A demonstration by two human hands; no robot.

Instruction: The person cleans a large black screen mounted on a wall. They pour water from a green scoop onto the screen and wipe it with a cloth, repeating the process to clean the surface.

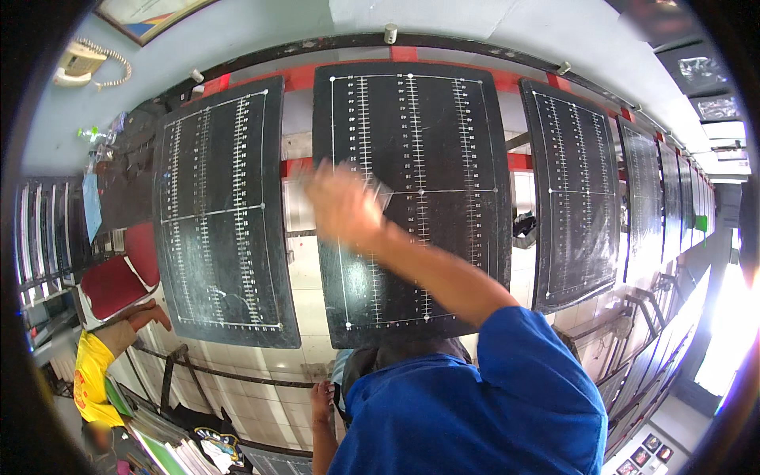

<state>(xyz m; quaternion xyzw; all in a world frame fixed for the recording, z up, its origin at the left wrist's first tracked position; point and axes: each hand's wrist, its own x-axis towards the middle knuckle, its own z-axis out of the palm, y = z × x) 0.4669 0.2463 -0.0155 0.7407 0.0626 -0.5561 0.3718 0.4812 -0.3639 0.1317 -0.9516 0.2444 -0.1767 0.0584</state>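
My right hand [344, 204], smeared by motion, is over the left edge of the middle black board [443, 269], with the forearm reaching across the board. White ruled scales and corner dots mark this board. A small, pale, see-through piece [385, 195] shows against the hand; whether my fingers grip it cannot be made out. My left hand [321, 394] hangs low at my side, below the board's near edge. Its fingers look apart, and nothing is seen in them.
Similar black boards stand at left [222, 269] and right [576, 229], in a row on a red and black frame [301, 77]. A corded telephone [79, 63] is on the far-left wall. A person in yellow [96, 380] is at the lower left, by a red chair [115, 286].
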